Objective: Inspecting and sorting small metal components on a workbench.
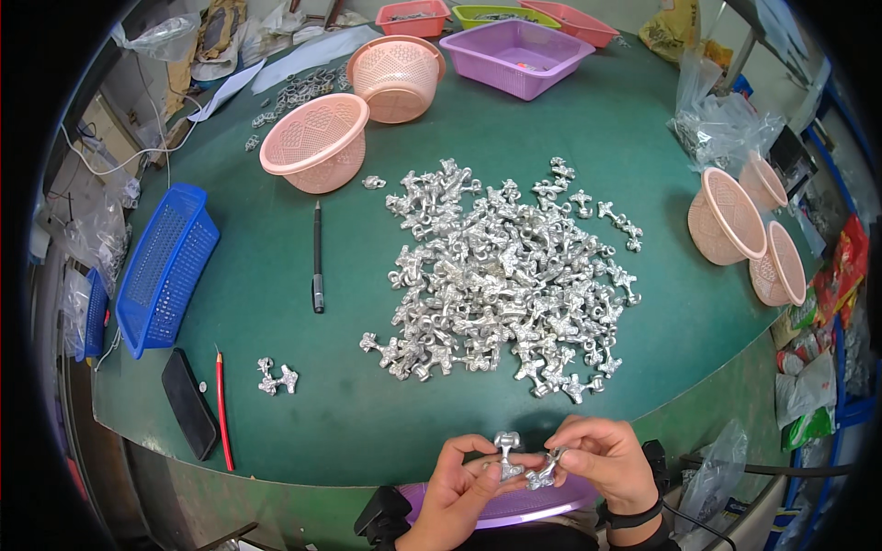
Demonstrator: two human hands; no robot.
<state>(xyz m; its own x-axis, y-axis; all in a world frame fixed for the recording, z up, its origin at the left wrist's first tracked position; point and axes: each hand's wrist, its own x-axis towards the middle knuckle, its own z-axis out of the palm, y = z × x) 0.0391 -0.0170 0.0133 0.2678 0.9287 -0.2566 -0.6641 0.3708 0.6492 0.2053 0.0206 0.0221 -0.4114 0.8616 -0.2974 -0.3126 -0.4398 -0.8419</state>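
Close to the table's front edge, my left hand (pixel 459 482) is closed on a small silvery cast metal part (pixel 507 445) with knobbed ends, held upright between thumb and fingers. My right hand (pixel 608 459) pinches a second, similar metal part (pixel 544 476), tilted and right beside the first. Whether the two parts touch, I cannot tell. Beyond my hands, a large heap of such metal castings (pixel 505 266) covers the middle of the green table (pixel 367 413). Below my hands is a purple basket (pixel 560 500), partly hidden by them.
On the left lie a black phone (pixel 189 404), a red pencil (pixel 223 413), a few castings (pixel 276 376) and a blue basket (pixel 168 266). A black pen (pixel 318 262) lies left of the heap. Pink baskets (pixel 317 147) and a purple tray (pixel 519 69) stand behind; more pink baskets (pixel 726 220) stand right.
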